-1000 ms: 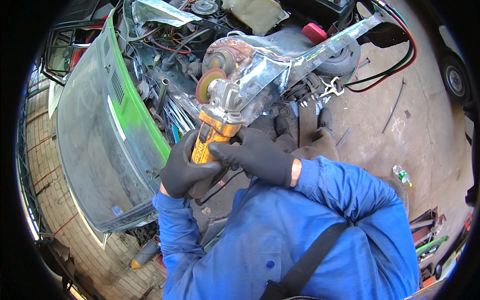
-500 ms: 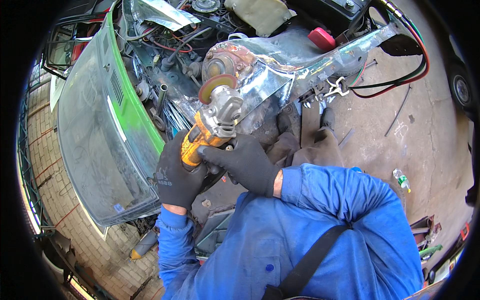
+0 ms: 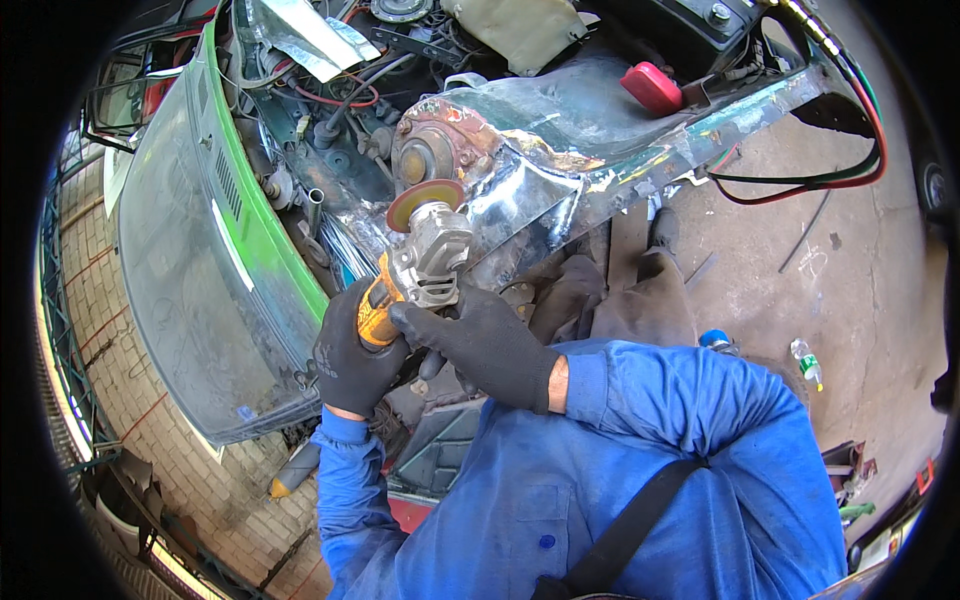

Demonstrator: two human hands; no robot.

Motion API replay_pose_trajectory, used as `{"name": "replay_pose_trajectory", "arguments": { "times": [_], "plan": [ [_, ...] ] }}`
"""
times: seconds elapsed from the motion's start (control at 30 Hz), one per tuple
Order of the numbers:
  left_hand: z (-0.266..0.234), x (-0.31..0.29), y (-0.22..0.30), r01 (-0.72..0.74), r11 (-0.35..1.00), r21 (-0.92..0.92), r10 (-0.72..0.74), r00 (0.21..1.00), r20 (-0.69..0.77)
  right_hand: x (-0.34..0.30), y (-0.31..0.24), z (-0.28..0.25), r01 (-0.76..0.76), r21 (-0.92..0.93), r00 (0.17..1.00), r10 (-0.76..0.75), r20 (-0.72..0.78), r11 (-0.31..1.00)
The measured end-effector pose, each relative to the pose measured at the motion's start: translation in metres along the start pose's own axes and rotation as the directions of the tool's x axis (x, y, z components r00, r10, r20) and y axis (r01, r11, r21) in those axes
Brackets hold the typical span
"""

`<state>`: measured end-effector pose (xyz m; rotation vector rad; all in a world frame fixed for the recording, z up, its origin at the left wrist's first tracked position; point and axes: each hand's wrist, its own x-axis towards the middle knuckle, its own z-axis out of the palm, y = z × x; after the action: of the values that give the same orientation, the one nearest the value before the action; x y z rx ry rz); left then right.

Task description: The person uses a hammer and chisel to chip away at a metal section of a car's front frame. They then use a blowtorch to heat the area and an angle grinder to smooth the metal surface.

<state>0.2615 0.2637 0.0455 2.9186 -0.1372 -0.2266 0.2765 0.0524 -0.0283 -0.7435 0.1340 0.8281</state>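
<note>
An angle grinder [image 3: 436, 254] with a yellow body and a grey metal head is held in front of my chest. Black work gloves cover both hands. My left hand [image 3: 356, 352] wraps round the yellow body. My right hand [image 3: 490, 345] grips the grinder just behind its head, with the thumb laid across the body. A reddish-brown disc [image 3: 424, 205] sits at the far end of the tool. Just beyond it lies the rusty round strut mount [image 3: 425, 155]. Beside the disc is a shiny bare-metal panel [image 3: 515, 210] of the car body.
A green car's windscreen [image 3: 200, 270] stands at left. Wires and hoses [image 3: 350, 100] fill the engine bay. A red block [image 3: 652, 88] lies on the inner wing, near a black battery [image 3: 710, 25]. Cables [image 3: 800, 185] loop out at right. A plastic bottle [image 3: 806, 360] lies on the floor.
The view has shifted slightly, so the car parts appear displaced. The grinder sits a little further left and lower in view, still in both hands. A blue-capped object shows more beside my right sleeve.
</note>
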Motion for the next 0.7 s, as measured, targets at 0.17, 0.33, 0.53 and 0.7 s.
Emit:
{"name": "replay_pose_trajectory", "arguments": {
  "times": [0.17,0.33,0.53,0.7],
  "plan": [
    [0.0,0.0,0.007,0.026,1.0,-0.007,-0.026,1.0,0.008,0.0,-0.003,-0.005,0.01,-0.02,1.0,-0.01,0.014,1.0],
    [-0.001,0.003,0.013,0.042,0.999,0.02,-0.042,0.999,0.034,-0.003,-0.011,-0.016,-0.145,-0.009,0.988,0.145,0.051,0.989],
    [-0.004,0.005,0.016,0.04,0.998,0.057,-0.043,0.998,0.046,-0.002,-0.01,-0.02,-0.083,0.086,0.993,0.075,0.093,0.993],
    [-0.004,0.007,0.018,0.041,0.996,0.082,-0.046,0.998,0.053,-0.003,-0.016,-0.025,-0.13,0.14,0.982,0.108,0.154,0.982]
  ]
}}
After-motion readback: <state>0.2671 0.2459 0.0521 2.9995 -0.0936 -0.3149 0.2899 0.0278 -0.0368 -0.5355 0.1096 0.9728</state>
